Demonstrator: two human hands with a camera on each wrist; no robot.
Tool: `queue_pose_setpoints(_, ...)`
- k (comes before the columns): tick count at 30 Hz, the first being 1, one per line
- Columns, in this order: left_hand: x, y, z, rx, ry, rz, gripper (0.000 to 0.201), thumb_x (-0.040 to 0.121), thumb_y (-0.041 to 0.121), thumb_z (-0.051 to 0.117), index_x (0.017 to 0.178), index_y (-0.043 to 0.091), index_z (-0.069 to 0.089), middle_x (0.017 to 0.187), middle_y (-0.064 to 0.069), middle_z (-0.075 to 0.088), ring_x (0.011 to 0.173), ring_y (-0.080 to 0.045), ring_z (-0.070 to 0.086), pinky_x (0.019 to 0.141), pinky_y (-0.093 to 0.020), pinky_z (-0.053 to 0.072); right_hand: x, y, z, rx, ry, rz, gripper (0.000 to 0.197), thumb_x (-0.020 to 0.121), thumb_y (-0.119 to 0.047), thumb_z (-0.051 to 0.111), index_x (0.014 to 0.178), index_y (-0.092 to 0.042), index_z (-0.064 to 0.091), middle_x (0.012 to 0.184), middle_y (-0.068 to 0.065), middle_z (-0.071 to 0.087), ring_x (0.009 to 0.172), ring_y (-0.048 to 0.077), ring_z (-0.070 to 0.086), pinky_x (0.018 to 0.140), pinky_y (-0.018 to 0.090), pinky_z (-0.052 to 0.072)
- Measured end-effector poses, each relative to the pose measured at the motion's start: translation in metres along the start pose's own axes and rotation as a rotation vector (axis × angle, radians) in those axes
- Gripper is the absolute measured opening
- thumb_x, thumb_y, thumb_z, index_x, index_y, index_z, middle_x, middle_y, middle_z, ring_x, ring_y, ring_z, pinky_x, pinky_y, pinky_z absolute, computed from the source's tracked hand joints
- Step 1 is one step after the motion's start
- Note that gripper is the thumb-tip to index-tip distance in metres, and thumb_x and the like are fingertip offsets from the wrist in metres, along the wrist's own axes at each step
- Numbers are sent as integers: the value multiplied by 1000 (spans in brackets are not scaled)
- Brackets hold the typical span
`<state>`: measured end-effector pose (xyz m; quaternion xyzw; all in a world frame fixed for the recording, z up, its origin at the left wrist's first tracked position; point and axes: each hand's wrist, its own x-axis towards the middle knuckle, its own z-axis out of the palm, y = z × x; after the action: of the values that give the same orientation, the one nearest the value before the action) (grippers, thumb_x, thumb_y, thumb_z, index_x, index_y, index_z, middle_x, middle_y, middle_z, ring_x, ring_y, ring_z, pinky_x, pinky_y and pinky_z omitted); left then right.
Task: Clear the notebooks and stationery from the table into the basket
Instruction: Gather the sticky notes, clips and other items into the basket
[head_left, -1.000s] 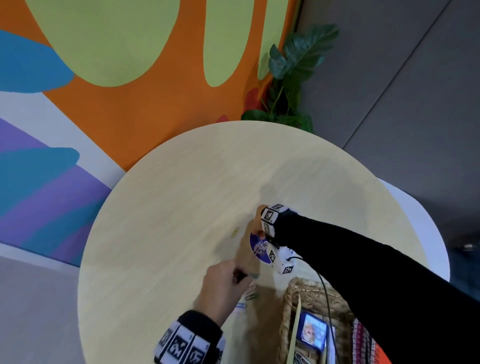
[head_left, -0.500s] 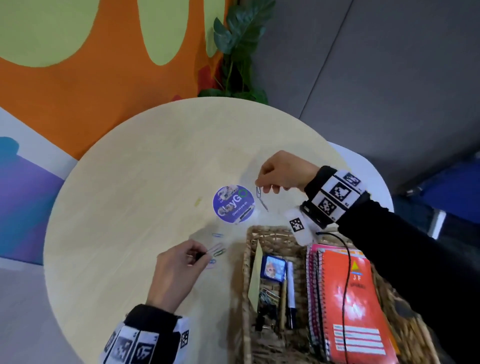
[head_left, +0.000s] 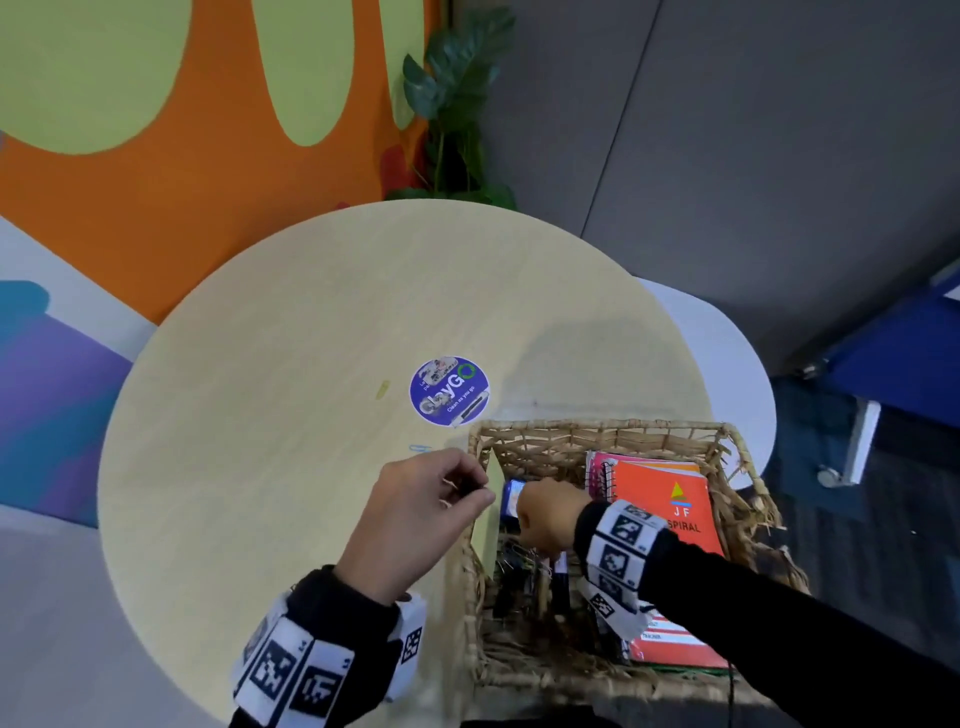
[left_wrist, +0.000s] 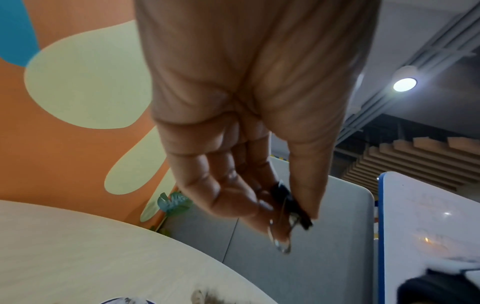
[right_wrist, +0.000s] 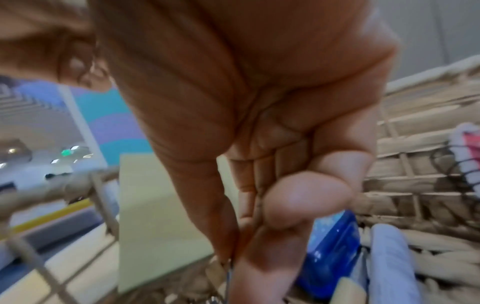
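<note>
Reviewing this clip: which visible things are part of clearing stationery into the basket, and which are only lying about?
Part of the job:
- wicker basket
- orange spiral notebook, already in the basket
- binder clip pinched in the left hand
- right hand reaching into the basket
- blue paper clip and yellow paper clip on the table

Only lying about:
- round purple sticker
- potted plant

Your right hand has left the spot beside the round sticker and gone down into the basket, its fingers pinching a paper clip. Your left hand has lifted off the bench to the basket's left rim, pinching a binder clip.
</note>
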<state>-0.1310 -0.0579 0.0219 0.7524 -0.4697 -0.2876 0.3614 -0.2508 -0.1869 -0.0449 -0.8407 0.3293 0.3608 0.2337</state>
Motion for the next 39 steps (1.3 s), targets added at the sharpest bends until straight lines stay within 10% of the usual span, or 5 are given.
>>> queue_pose_setpoints(6, -15, 1, 16, 214, -229, -48, 8, 81, 29, 66, 87, 26, 70, 81, 11, 68, 73, -4, 62, 68, -13, 42, 14, -14, 17, -71, -21, 4, 30, 90, -18, 54, 114, -1, 57, 107, 14, 64, 105, 33, 59, 99, 48, 42)
queue_pose_setpoints(17, 37, 39, 84, 779, -663, 90, 27, 85, 6, 56, 59, 4, 49, 58, -5, 44, 56, -24, 48, 62, -31, 45, -65, 62, -21, 348, 478, 38, 27, 85, -27, 61, 62, -13, 65, 69, 6, 70, 64, 20, 69, 54, 26, 47)
queue_pose_setpoints(23, 37, 26, 145, 1032, -925, 50, 49, 97, 13, 49, 140, -6, 36, 133, -22, 54, 118, -35, 56, 91, -37, 47, -101, 82, -12, 487, 550, 32, 21, 88, -24, 61, 79, -8, 71, 70, 7, 74, 59, 19, 71, 50, 22, 48)
queue_pose_setpoints(31, 33, -6, 177, 1080, -841, -130, 97, 88, 19, 57, 146, -4, -17, 103, -26, 66, 94, -40, 64, 82, -56, 51, -95, 84, 9, 466, 469, 40, 21, 88, -32, 60, 84, -15, 71, 72, 4, 74, 62, 14, 71, 68, 33, 58)
queue_pose_setpoints(39, 54, 16, 41, 352, -447, 117, 23, 88, 27, 59, 99, 11, 71, 97, -6, 72, 87, -20, 63, 75, -27, 47, -73, 71, -39, 554, 599, -48, 12, 84, -19, 64, 77, -14, 72, 63, 1, 70, 60, 12, 67, 62, 32, 52)
